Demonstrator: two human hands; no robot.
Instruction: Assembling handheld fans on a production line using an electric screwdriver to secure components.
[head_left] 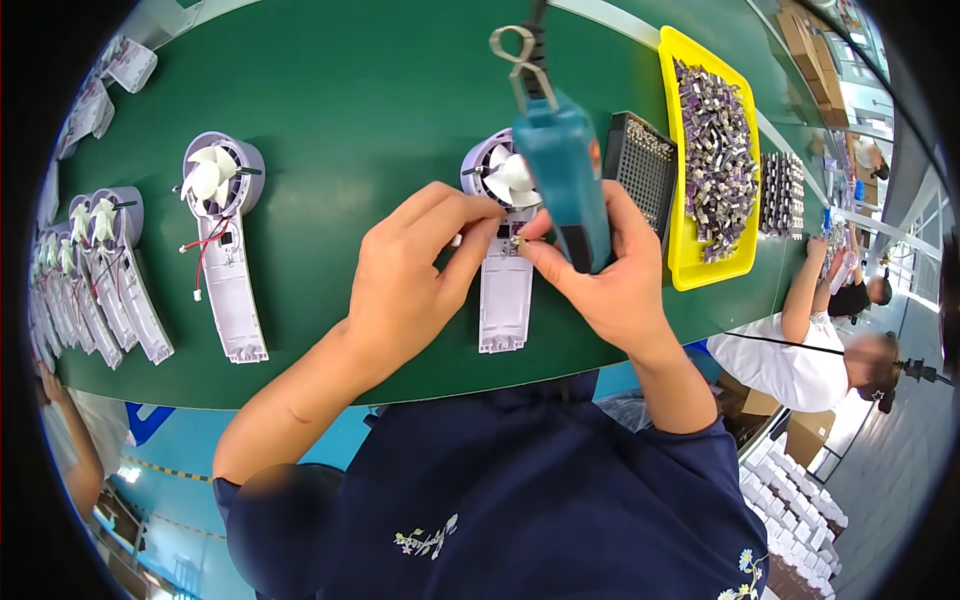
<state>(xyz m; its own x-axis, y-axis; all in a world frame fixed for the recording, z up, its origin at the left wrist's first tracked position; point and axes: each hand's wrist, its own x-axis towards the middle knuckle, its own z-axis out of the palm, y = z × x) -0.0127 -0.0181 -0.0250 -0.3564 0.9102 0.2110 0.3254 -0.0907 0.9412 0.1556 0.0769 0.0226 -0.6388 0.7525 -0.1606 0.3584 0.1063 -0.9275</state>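
In front of me lies a pale lilac handheld-fan half shell (505, 305) with a white fan blade (510, 178) in its round head. My left hand (410, 265) is closed in a pinch over the handle's upper part; a small white piece (457, 240) shows between thumb and forefinger. From the other side, my right hand (610, 275) pinches at a small metallic part (518, 241) on the handle. A teal electric screwdriver (562, 165) hangs from a cord with a metal hook and hides part of my right hand. What my left fingertips grip is hidden.
A yellow tray (672, 170) of small metal-and-purple parts stands at right, beside a black perforated tray (652, 140). Another fan half shell (232, 300) with red and black wires lies left; several more line the far left edge. A co-worker in white (780, 360) sits at right.
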